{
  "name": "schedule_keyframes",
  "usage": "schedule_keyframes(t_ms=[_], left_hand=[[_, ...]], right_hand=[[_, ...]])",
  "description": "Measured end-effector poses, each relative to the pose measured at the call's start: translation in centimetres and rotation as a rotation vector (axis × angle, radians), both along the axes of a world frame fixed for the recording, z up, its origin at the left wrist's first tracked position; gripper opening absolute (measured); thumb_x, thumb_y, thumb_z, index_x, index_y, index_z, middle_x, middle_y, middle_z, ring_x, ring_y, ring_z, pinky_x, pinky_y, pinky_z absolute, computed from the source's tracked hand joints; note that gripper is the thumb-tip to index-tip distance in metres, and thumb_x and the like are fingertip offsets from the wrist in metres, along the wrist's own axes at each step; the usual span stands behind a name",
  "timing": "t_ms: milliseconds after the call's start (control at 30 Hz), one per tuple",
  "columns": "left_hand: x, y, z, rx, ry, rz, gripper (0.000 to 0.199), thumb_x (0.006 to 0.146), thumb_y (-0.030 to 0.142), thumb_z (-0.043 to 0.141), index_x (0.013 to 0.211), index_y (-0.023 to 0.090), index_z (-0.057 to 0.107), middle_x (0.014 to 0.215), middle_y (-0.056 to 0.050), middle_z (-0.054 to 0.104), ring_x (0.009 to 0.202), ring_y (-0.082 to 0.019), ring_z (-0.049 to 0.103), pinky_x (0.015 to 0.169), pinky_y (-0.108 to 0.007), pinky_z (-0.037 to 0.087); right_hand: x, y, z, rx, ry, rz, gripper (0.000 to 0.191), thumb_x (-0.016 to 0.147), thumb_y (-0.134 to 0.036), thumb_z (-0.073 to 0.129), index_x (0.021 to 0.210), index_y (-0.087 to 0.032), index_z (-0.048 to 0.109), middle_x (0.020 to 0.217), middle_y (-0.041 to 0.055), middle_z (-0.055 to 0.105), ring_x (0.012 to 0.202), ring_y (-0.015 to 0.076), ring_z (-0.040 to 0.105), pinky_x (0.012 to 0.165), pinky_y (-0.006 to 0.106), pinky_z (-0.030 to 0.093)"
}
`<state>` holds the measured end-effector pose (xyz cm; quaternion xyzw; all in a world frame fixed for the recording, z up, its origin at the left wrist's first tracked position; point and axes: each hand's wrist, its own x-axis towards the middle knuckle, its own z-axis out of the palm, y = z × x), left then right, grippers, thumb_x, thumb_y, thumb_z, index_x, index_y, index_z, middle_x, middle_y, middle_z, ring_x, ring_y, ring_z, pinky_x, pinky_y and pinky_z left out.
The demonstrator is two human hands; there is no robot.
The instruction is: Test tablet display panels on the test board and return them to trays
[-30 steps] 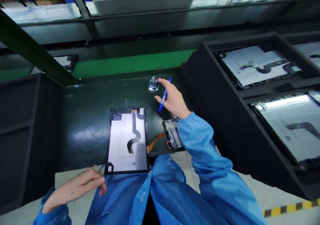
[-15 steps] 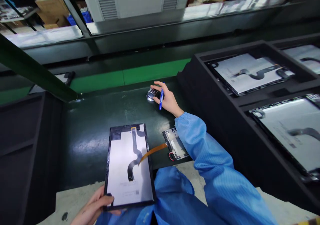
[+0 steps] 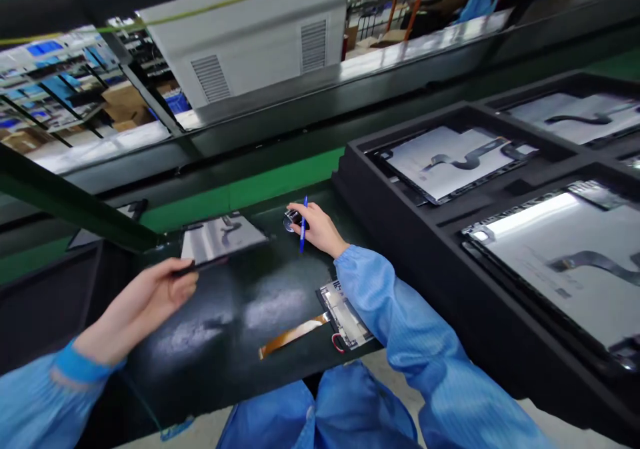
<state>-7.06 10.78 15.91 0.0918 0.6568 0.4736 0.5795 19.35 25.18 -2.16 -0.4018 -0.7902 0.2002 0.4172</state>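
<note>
My left hand (image 3: 155,302) grips the near-left corner of a tablet display panel (image 3: 225,236). The panel is tilted over the far left of the dark bench, its pale back with a curved flex cable facing up. Farther right, my right hand (image 3: 320,229) has a blue pen (image 3: 303,226) between its fingers. Its fingertips also touch a small round clear-and-metal object (image 3: 290,220), whose kind I cannot make out. Near the bench's front edge lies an opened device board (image 3: 347,312) with a red wire, and an orange ribbon cable (image 3: 293,336) runs left from it.
On the right stands a black foam tray (image 3: 400,236) with several display panels in its compartments. A black tray (image 3: 45,296) stands at the left, under a slanting green post (image 3: 75,199). Another panel (image 3: 107,222) lies behind that post.
My left hand has carried the display panel from in front of my lap to the far left of the bench. The ribbon cable now lies uncovered. My right hand keeps its hold.
</note>
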Motion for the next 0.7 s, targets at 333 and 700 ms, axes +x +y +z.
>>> schedule_keyframes(t_ms=[333, 700], left_hand=[[4.2, 19.6, -7.4, 0.291, -0.085, 0.105, 0.016, 0.101, 0.011, 0.045, 0.108, 0.012, 0.06, 0.082, -0.002, 0.061, 0.058, -0.006, 0.057, 0.049, -0.014, 0.051], [14.3, 20.5, -2.4, 0.276, 0.173, -0.676, 0.027, 0.089, 0.009, 0.048, 0.095, 0.002, 0.074, 0.072, -0.014, 0.071, 0.053, -0.015, 0.062, 0.048, -0.022, 0.051]], right_hand=[[-0.1, -0.1, 0.0, -0.088, 0.068, 0.013, 0.048, 0.086, -0.025, 0.076, 0.132, -0.024, 0.06, 0.118, 0.0078, 0.069, 0.118, 0.0229, 0.062, 0.103, 0.035, 0.049], [0.2, 2.1, -0.6, -0.343, 0.35, -0.353, 0.02, 0.104, -0.038, 0.046, 0.117, -0.027, 0.056, 0.1, 0.002, 0.077, 0.09, 0.019, 0.073, 0.085, 0.031, 0.053]])
